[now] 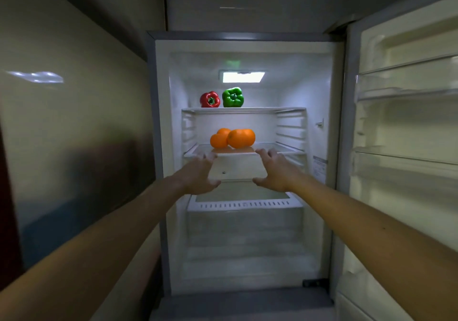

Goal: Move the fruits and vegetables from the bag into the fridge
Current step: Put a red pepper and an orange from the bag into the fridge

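Just beyond the left grip (200, 172) and right grip (275, 169), both spread and empty, sit the oranges (234, 138), centred between them.

Top shelf (272, 109) bears a red pepper (210, 99) and green pepper (232, 97); middle shelf (280, 148), perhaps three oranges (238, 137).
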